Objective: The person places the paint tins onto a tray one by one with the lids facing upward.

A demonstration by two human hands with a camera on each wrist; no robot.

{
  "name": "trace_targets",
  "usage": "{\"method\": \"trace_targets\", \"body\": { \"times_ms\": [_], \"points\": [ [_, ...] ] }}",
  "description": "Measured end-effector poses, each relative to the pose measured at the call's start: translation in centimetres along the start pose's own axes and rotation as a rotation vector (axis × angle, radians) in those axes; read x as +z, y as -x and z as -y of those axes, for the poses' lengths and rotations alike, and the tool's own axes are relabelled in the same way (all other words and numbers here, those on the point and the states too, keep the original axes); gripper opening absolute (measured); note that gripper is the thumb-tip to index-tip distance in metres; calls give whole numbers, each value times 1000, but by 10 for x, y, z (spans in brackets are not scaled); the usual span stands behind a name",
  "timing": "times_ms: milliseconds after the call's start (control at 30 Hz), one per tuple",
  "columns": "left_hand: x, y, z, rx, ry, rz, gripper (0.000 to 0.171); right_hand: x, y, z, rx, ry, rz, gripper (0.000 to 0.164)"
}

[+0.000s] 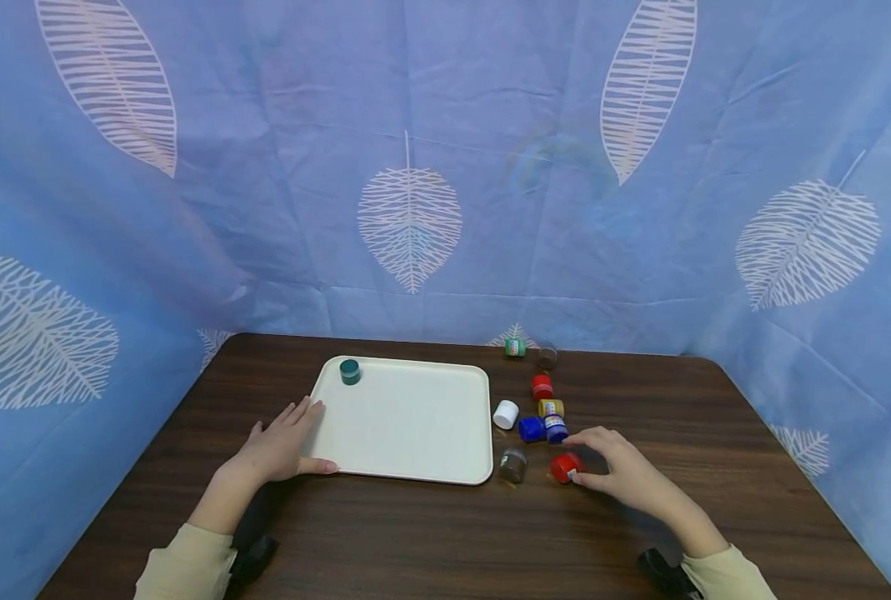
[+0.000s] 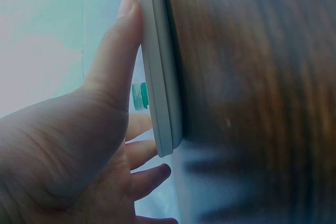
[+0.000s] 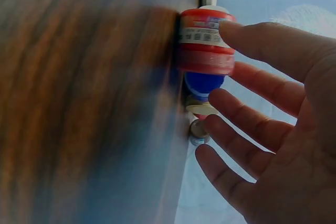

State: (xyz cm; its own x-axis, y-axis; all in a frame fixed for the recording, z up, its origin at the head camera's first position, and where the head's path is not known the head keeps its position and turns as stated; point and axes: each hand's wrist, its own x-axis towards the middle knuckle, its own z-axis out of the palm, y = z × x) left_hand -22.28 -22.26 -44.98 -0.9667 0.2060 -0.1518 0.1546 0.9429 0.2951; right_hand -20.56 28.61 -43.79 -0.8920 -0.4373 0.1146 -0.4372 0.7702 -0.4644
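Observation:
My left hand (image 1: 276,446) rests at the near left corner of a white tray (image 1: 415,421), fingers at its left rim and thumb at its front edge. In the left wrist view the thumb lies along the tray's side (image 2: 160,77), with the fingers spread. A dark green jar (image 1: 350,372) stands at the tray's far left. On the table to the right, my right hand (image 1: 621,471) is around a small red jar (image 1: 565,467), fingers spread. The right wrist view shows the thumb at the label of that red jar (image 3: 206,40); the other fingers look loose.
Between tray and right hand are a white jar (image 1: 506,414), a brown jar (image 1: 513,465), a blue jar (image 1: 532,429), a purple-blue jar (image 1: 556,429) and a yellow jar (image 1: 551,407). Farther back are another red jar (image 1: 542,386), a dark jar (image 1: 547,358) and a green jar (image 1: 516,347).

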Motion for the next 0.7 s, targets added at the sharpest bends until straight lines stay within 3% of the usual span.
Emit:
{"method": "trace_targets", "body": {
  "times_ms": [233,700],
  "points": [
    [-2,0,-1,-2,5,2,115,4,0,-6,17,25,58,41],
    [0,0,-1,1,7,0,115,5,0,-4,-5,88,33,34]
  ]
}}
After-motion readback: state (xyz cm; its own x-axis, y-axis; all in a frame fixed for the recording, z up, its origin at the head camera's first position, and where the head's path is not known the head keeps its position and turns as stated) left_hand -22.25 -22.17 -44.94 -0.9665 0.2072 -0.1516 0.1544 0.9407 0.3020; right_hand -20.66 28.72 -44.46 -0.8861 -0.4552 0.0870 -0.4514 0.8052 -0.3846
